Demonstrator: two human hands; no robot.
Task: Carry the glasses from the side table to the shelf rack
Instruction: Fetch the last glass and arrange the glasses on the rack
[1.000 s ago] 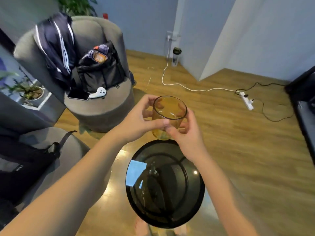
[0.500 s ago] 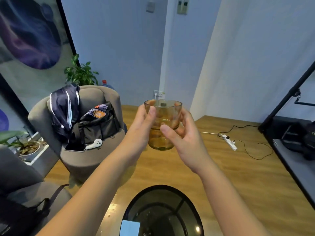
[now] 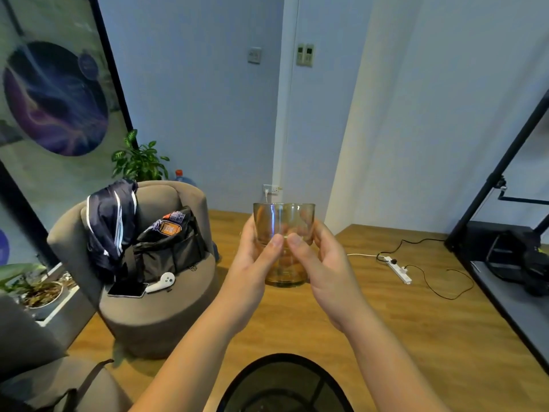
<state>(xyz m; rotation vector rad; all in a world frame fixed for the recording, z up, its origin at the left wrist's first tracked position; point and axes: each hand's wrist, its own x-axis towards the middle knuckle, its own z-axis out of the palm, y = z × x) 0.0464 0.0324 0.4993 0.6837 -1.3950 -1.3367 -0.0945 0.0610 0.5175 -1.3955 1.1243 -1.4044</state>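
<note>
As before, glass (image 3: pixel 283 233) upright, thumbtips closer.

The amber-tinted clear glass tumbler (image 3: pixel 283 230) I hold between my left hand (image 3: pixel 255 263) and right hand (image 3: pixel 325 263) is smooth and glossy, its wall see-through. Below my arms the round dark glass side table (image 3: pixel 285 385) has a shiny, reflective top. The floor is warm brown wood planking (image 3: pixel 416 322) with a soft sheen. The rounded taupe armchair (image 3: pixel 160 316) is matt woven cloth; the black fabric bag (image 3: pixel 169 251) on it looks dull. The black rack frame (image 3: pixel 502 168) looks like matt metal.
</note>
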